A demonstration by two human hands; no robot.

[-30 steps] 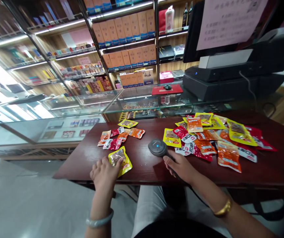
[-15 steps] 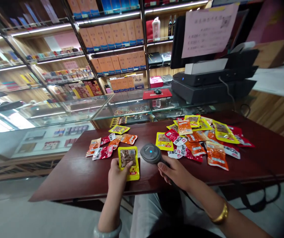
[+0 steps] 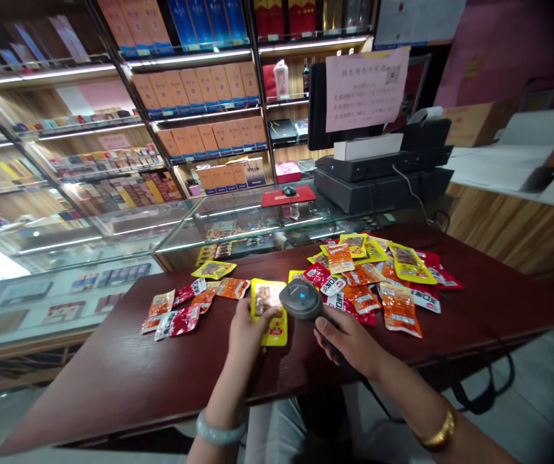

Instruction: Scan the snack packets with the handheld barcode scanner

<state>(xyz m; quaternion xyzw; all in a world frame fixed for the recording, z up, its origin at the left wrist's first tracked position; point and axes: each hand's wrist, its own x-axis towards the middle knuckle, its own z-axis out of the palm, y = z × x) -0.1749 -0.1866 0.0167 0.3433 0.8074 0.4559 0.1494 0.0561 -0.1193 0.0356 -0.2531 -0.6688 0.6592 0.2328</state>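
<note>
My left hand [image 3: 252, 328] pinches a yellow snack packet [image 3: 277, 332] by its left side, thumb across the front. Light shines on the packet's upper face, whose window shows brown contents. Wrapped around the handle of a dark grey barcode scanner [image 3: 301, 298] is my right hand [image 3: 347, 338]. The scanner's head, with a small blue light, is beside the packet's upper right edge and points left toward it. Whether the two touch I cannot tell. A cable runs down from the handle.
A pile of yellow, red and orange snack packets [image 3: 364, 276] lies on the right of the dark red table [image 3: 127, 380]. Several more packets [image 3: 204, 298] lie on the left. Behind are a glass counter [image 3: 185, 222], a red mouse pad [image 3: 277, 197] and a monitor [image 3: 316, 96] above a cash drawer [image 3: 373, 192].
The scanner and the yellow packet have come closer together, and a bright glare now falls on the packet's upper part. The camera view has shifted. Both hands keep their holds.
</note>
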